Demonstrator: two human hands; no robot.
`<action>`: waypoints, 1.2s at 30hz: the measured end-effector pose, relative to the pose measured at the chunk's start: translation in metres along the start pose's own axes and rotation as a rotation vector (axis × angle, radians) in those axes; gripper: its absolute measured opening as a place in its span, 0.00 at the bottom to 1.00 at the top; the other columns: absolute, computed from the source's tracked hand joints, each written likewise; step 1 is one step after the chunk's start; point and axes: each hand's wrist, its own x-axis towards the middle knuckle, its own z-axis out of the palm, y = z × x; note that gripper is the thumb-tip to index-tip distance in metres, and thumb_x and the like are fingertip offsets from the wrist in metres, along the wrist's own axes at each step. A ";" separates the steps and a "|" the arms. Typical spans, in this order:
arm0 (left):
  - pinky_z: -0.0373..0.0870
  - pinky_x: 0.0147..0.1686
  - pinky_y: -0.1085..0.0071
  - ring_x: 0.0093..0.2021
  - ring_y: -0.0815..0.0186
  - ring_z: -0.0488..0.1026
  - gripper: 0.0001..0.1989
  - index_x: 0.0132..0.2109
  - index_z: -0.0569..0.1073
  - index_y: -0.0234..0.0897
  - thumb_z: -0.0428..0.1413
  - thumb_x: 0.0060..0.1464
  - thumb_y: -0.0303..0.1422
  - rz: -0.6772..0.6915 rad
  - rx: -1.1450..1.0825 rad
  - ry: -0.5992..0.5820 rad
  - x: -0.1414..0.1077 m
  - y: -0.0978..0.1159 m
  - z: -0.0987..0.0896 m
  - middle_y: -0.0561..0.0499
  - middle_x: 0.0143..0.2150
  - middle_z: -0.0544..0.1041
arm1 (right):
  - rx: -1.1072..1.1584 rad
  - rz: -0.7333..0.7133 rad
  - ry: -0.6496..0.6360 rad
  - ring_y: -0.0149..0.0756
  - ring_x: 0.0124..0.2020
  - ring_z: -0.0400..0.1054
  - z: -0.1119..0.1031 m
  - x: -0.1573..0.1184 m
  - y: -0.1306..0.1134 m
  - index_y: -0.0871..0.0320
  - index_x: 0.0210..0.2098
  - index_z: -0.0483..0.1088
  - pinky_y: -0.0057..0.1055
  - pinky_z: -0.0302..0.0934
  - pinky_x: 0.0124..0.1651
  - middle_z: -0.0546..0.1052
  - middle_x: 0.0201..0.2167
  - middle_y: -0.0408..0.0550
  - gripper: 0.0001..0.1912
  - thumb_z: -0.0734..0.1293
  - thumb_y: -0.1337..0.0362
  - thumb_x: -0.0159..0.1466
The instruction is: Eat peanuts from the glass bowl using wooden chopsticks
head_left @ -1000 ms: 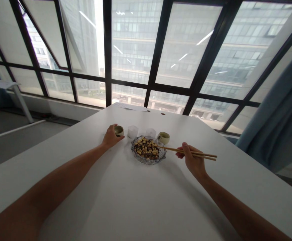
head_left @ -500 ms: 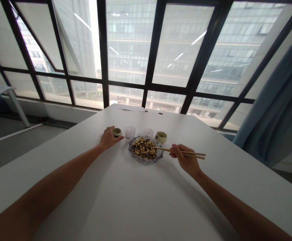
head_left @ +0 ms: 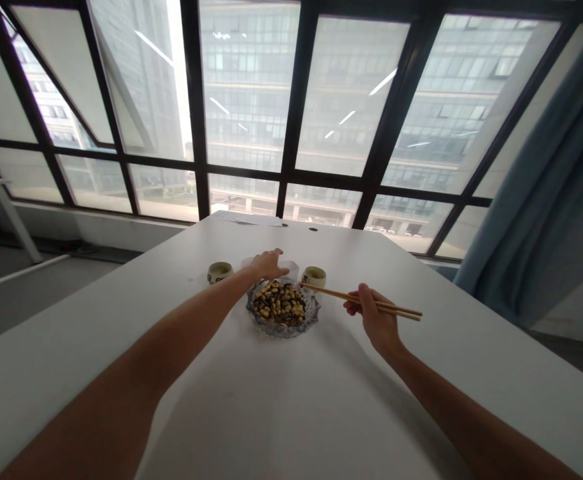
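I am centring on the glass bowl (head_left: 284, 329) of mixed nuts or seeds (head_left: 281, 305), sitting mid-table (head_left: 271, 400). My right hand (head_left: 379, 320) is holding 2 chopsticks (head_left: 327, 292), tips hanging by the bowl's far-right rim; I cannot tell whether they are pinching anything. Behind the bowl, my left hand (head_left: 269, 265) is hovering at a clear cup (head_left: 292, 270), fingers spread wide, contact unclear.

Step, as judged: I am positioning the left hand at that cup. Next move, as judged, is calling for narrowing those fingers without nudging the bowl.

Outward: 2 green cups (head_left: 314, 277) are flanking; papers (head_left: 251, 219) are lying along the far edge.
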 end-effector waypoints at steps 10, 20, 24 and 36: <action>0.66 0.61 0.57 0.61 0.52 0.68 0.35 0.63 0.63 0.35 0.63 0.48 0.29 0.371 -0.058 0.198 0.019 -0.002 0.015 0.40 0.61 0.72 | -0.434 -0.497 -0.111 0.37 0.25 0.75 -0.009 -0.007 -0.013 0.57 0.28 0.76 0.32 0.69 0.30 0.80 0.23 0.49 0.23 0.61 0.49 0.70; 0.63 0.64 0.52 0.64 0.52 0.64 0.35 0.65 0.60 0.38 0.60 0.51 0.28 0.531 -0.069 0.297 0.003 -0.006 0.004 0.42 0.64 0.68 | -0.441 -0.498 -0.120 0.39 0.26 0.74 -0.004 -0.009 -0.014 0.55 0.29 0.75 0.34 0.67 0.31 0.79 0.25 0.50 0.21 0.61 0.50 0.70; 0.63 0.64 0.53 0.64 0.52 0.65 0.36 0.65 0.60 0.37 0.61 0.51 0.30 0.514 -0.080 0.292 0.002 -0.005 0.002 0.41 0.64 0.68 | -0.460 -0.552 -0.152 0.37 0.26 0.73 0.017 0.010 -0.018 0.55 0.29 0.75 0.33 0.65 0.31 0.79 0.25 0.49 0.20 0.62 0.51 0.69; 0.71 0.53 0.55 0.54 0.48 0.76 0.37 0.62 0.62 0.38 0.65 0.48 0.40 0.255 -0.062 0.138 0.012 -0.017 0.008 0.39 0.54 0.78 | -0.316 -0.311 -0.184 0.34 0.18 0.67 0.039 0.045 -0.045 0.57 0.23 0.73 0.29 0.60 0.21 0.74 0.16 0.48 0.32 0.60 0.36 0.65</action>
